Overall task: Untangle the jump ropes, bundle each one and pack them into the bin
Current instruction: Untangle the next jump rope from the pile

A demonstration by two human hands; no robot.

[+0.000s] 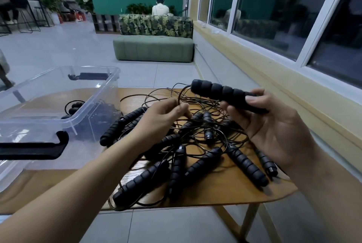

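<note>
A tangle of jump ropes (195,145) with several black ribbed foam handles and thin dark cords lies on the wooden table (231,193). My right hand (274,125) grips one black handle (221,91) and holds it raised above the pile, its free end pointing left. My left hand (164,117) pinches a thin cord loop (181,99) just over the heap. The clear plastic bin (58,105) with black latches stands at the left, and a bundled rope (73,107) lies inside it.
The table's front edge runs just below the pile, with tiled floor beyond it. A yellow wall ledge and windows (274,17) run along the right. A green sofa (154,47) stands far behind, and people sit in the background.
</note>
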